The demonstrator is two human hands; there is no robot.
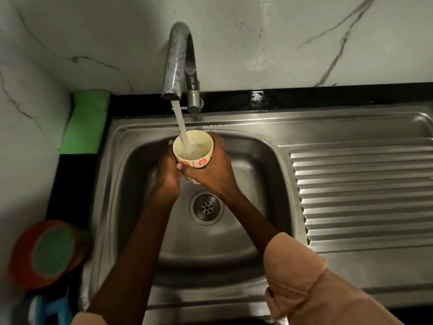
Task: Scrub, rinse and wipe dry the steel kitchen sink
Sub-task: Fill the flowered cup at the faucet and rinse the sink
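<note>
cup (193, 148) base hidden by both hands; orange container (44, 253) blurred; drainboard (365, 193) cut off.

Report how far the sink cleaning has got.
Done: I cannot tell if scrubbing is finished; no foam shows in the sink.
In hand: both hands, left and right, hold a cup under the running tap, so water is being collected, probably for rinsing.
Left: the rinse itself, then wiping dry; the green cloth lies unused at the back left.

head camera looks steeply down, close over the sink (234, 254), its left edge seemingly blurred.
</note>
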